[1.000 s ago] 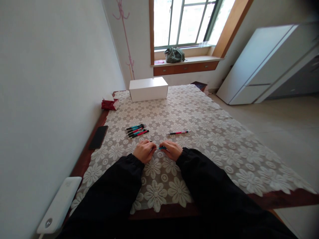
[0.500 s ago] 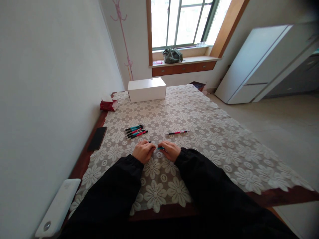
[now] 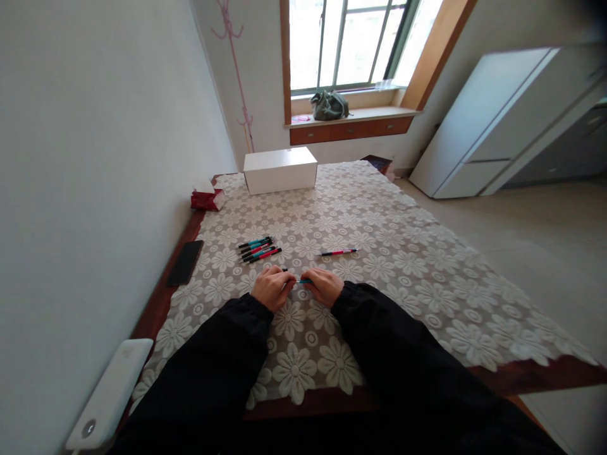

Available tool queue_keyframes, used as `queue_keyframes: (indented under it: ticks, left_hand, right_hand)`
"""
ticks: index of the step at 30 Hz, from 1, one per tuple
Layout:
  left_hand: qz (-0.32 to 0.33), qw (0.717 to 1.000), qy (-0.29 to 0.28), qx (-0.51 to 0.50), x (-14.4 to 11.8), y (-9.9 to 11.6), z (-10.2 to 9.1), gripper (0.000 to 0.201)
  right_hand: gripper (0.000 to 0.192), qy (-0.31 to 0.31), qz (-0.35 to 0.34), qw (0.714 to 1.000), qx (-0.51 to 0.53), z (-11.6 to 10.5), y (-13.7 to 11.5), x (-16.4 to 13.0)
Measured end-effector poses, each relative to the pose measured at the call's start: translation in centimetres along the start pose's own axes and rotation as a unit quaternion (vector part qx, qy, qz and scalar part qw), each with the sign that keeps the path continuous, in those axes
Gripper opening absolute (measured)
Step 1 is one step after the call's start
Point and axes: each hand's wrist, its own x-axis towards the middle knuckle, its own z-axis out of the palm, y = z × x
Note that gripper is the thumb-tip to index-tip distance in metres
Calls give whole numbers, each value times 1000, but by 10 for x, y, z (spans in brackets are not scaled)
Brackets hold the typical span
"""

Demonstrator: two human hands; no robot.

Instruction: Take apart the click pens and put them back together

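Between left hand [image 3: 272, 287] and right hand [image 3: 324, 286], both grips closed, teal pen [image 3: 305, 281].

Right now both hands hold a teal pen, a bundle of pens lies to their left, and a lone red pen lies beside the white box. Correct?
Not quite. The head view shows the lone red pen mid-table just beyond the right hand, well short of the white box. The left hand, teal pen and bundle of pens are as stated.

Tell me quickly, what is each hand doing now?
Left hand: closed on one end of the blue pen.
Right hand: closed on the other end of it.
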Motion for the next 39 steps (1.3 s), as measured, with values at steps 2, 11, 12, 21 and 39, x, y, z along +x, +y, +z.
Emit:
queue_keyframes:
  ticks: [2,11,12,21,39]
  left_hand:
    - [0,1000,-2,1,0,0,0,16]
    - [3,1000,-6,3,1,1,1,17]
    - [4,1000,-5,5,1,1,1,17]
    - [0,1000,9,-11,0,2,2,18]
    - [-64,993,92,-32,2,-6,-4,24]
  right_hand:
    - [10,-2,-3,1000,-8,0,-1,0]
    - [9,12,-40,999,-2,-1,0,0]
    - [9,10,-41,999,-2,-1,0,0]
    - [11,1,-22,1000,9,-3,-2,0]
    - [19,-24,-9,1000,-2,-11,-5,0]
